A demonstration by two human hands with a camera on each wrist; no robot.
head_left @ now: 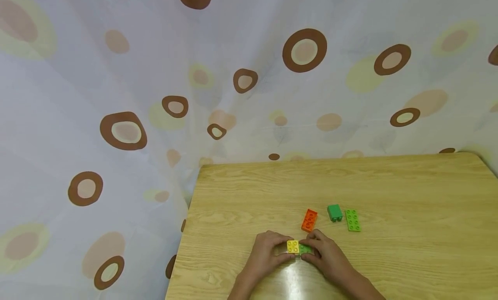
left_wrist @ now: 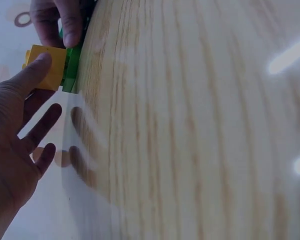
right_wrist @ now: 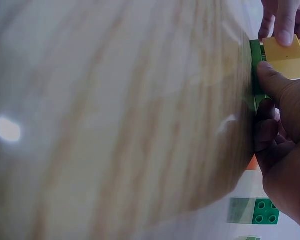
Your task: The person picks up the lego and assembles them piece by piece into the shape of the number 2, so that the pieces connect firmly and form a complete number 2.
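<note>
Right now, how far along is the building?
Done: the yellow brick sits over one end of the lower green brick. In hand: the left hand pinches the yellow one, the right hand the green; I can't tell if they're fully joined. Left, maybe: the orange brick, dark green brick and lime brick, loose on the table.

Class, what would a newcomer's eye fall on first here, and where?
Probably the white sheet with brown rings, rising behind the wood-grain table. Then the yellow studded plastic brick, low in the head view, pinched by the left hand over one end of a green studded plastic brick that the right hand holds. Beyond lies an upturned orange plastic brick.
</note>
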